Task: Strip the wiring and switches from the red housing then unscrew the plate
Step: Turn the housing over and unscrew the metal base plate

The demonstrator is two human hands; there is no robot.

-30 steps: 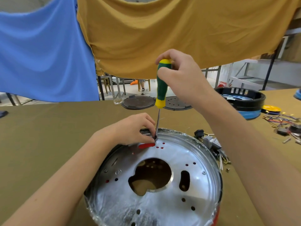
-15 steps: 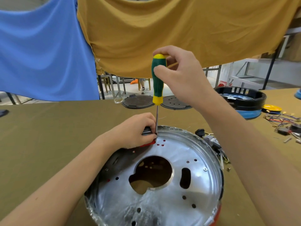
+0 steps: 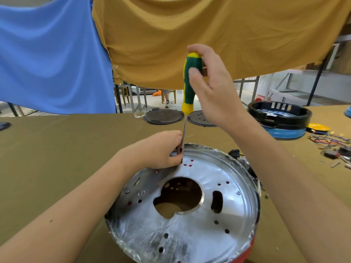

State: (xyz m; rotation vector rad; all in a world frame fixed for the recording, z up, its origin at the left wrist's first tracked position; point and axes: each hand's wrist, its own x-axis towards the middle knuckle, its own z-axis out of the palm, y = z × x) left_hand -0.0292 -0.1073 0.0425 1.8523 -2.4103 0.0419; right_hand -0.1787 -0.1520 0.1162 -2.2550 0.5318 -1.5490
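Observation:
A round silver metal plate (image 3: 199, 221) with a large centre hole covers the red housing (image 3: 250, 245), whose red wall shows only at the lower right. My right hand (image 3: 212, 86) grips the green and yellow handle of a screwdriver (image 3: 189, 86) held upright, its shaft reaching down to the plate's far rim. My left hand (image 3: 161, 149) rests on that rim and pinches a small dark part beside the screwdriver tip. The tip itself is hidden behind my fingers.
Removed wiring and switches (image 3: 334, 147) lie at the right on the brown table (image 3: 57, 152). A black switch and loose parts (image 3: 239, 154) sit just beyond the plate's right rim. A black and blue housing (image 3: 281, 118) and two dark discs (image 3: 163, 115) stand farther back.
My right hand and the screwdriver have risen slightly and shifted left, with my fingers regripped on the handle. My left hand has closed in tighter around the shaft's tip at the rim.

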